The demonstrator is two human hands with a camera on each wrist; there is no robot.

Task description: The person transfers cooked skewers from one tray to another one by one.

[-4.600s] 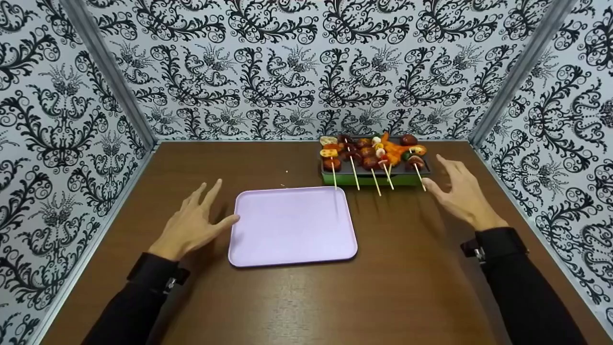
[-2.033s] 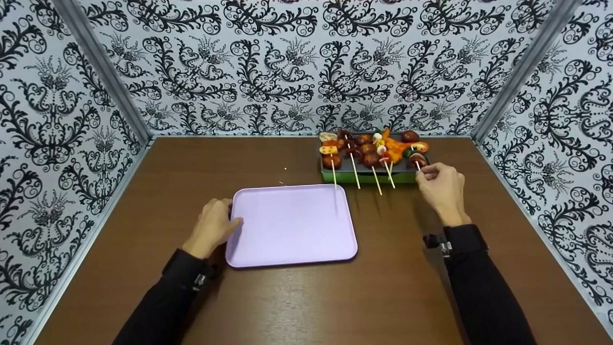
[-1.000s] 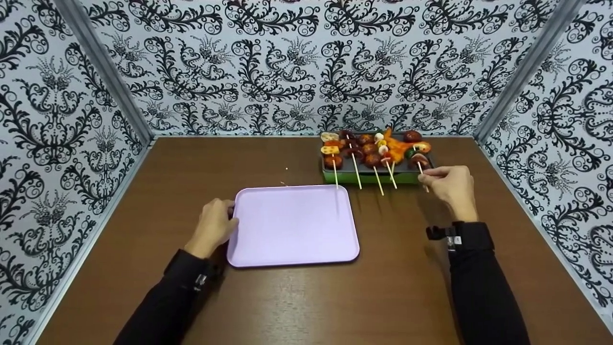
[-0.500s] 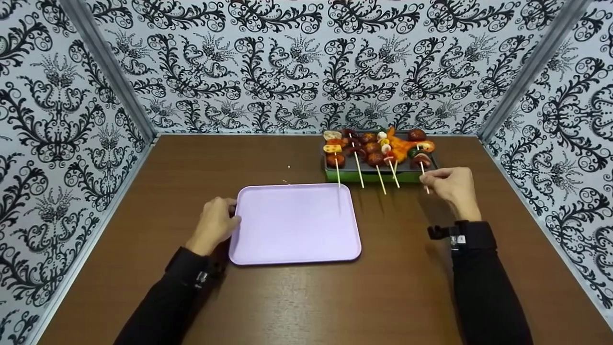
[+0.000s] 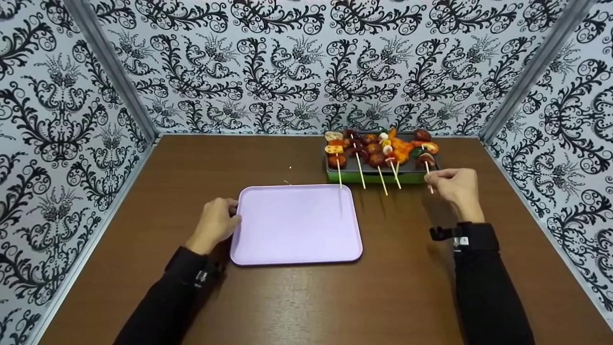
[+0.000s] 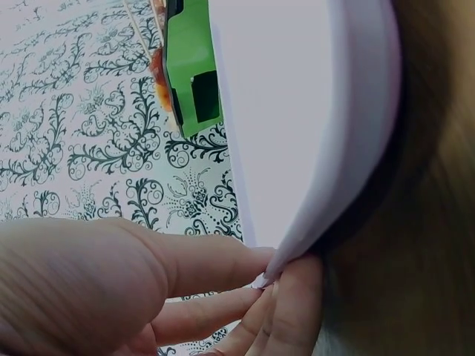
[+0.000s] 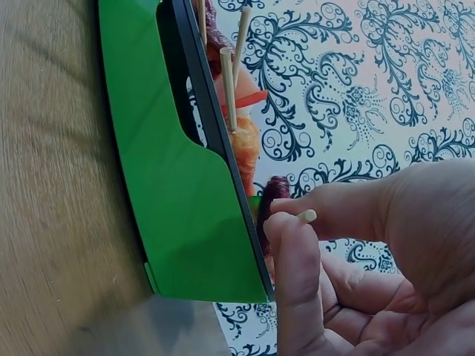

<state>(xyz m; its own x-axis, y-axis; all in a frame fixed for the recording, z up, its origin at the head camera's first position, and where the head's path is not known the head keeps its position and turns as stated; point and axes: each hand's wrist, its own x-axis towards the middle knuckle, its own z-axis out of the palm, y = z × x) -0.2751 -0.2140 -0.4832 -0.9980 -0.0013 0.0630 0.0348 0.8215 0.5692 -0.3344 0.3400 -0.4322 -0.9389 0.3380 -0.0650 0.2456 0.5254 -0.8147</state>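
I have the brown wooden table (image 5: 297,306) filling the lower half of my head view. Mid-frame on it lies the lilac tray (image 5: 297,225), a shallow, smooth rectangle with rounded corners and a low rim. At upper right sits the grill (image 5: 412,178), a bright green box with a dark top (my right wrist view shows a wide notch in its side).

My left hand (image 5: 215,221) pinches the tray's left rim between thumb and fingers. My right hand (image 5: 455,187), its other fingers bent, has thumb and forefinger closed on the stick of the end skewer (image 5: 425,160), at the grill's right end; that one carries brownish slices and a dark green piece. The other skewers (image 5: 356,151) hold glossy red-brown, yellow and white pieces, their pale sticks pointing down-frame. On the right wrist strap (image 5: 481,236), a whitish patch (image 5: 462,240) is too small to read.
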